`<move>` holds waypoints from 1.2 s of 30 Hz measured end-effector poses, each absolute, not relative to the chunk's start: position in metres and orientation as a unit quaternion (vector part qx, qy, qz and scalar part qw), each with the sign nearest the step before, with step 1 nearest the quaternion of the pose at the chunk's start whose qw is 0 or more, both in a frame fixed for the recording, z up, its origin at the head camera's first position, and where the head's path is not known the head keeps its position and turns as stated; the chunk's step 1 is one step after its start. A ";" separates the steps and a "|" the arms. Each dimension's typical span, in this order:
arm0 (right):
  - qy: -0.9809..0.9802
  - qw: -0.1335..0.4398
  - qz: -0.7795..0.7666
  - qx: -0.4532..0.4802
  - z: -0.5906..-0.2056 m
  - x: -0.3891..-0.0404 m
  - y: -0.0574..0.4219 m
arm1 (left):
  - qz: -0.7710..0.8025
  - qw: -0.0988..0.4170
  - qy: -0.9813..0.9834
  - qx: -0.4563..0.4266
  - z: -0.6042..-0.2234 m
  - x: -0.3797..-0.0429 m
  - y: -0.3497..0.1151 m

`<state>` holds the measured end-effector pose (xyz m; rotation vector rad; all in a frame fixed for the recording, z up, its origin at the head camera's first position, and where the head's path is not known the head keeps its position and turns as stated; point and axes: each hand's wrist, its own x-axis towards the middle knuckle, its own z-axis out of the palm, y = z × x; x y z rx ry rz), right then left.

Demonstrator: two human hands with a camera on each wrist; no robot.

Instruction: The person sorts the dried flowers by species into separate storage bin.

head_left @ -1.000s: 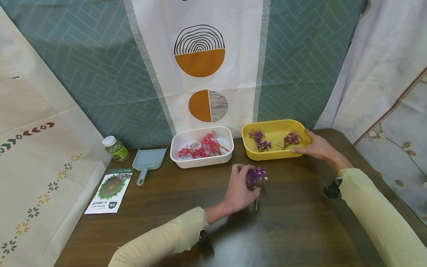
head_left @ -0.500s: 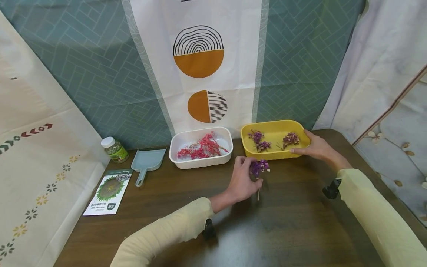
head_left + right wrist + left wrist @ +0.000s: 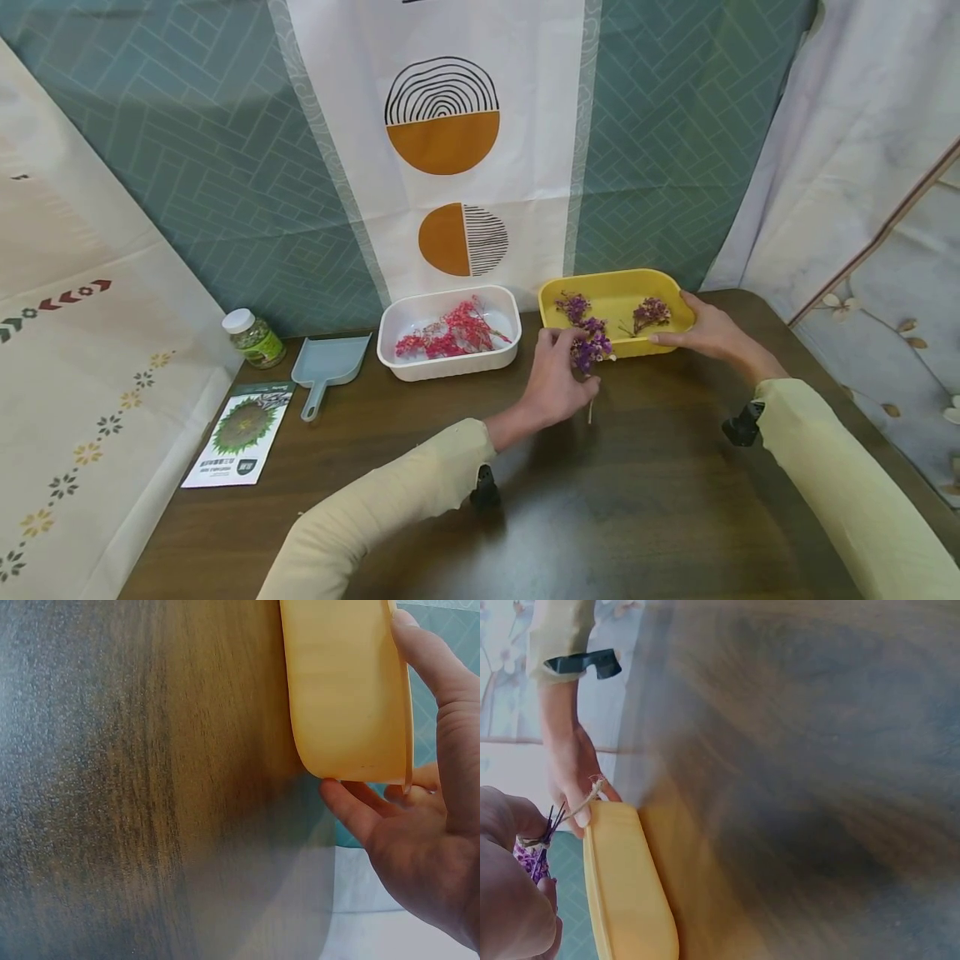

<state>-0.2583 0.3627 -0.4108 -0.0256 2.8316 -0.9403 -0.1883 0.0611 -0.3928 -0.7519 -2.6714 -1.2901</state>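
Note:
In the head view my left hand (image 3: 557, 383) pinches a small bunch of purple dried flowers (image 3: 589, 348), its stem pointing down. The blooms overlap the front left wall of a yellow tray (image 3: 607, 292). Twine and dark stems (image 3: 549, 825) show between thumb and fingers in the left wrist view. My right hand (image 3: 712, 335) holds the tray's right end, thumb at the front rim and fingers around the end wall (image 3: 352, 712). Inside the tray lie purple dried sprigs (image 3: 649, 313) at left and right.
Left of the yellow tray stands a white tray (image 3: 397, 321) with pink dried flowers (image 3: 459, 328). Farther left are a grey-blue dustpan (image 3: 328, 363), a lidded jar (image 3: 255, 338) and a sunflower seed packet (image 3: 238, 435). A fabric backdrop (image 3: 652, 167) hangs behind the dark wooden table (image 3: 645, 500).
My left hand has moved forward and slightly right with the purple flowers, from over the table to the yellow tray's front edge. The right hand keeps its hold on the tray.

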 end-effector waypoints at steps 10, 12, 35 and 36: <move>0.945 0.077 -0.317 -0.008 -0.411 -0.258 0.363 | -0.399 0.045 -0.881 -0.252 -0.385 -0.208 0.071; 0.946 0.078 -0.316 -0.008 -0.411 -0.258 0.363 | -0.393 0.045 -0.884 -0.250 -0.384 -0.212 0.073; 0.944 0.083 -0.318 -0.005 -0.412 -0.260 0.364 | -0.339 0.056 -0.906 -0.247 -0.373 -0.258 0.097; 0.944 0.084 -0.318 -0.005 -0.412 -0.260 0.364 | -0.334 0.059 -0.906 -0.252 -0.373 -0.259 0.099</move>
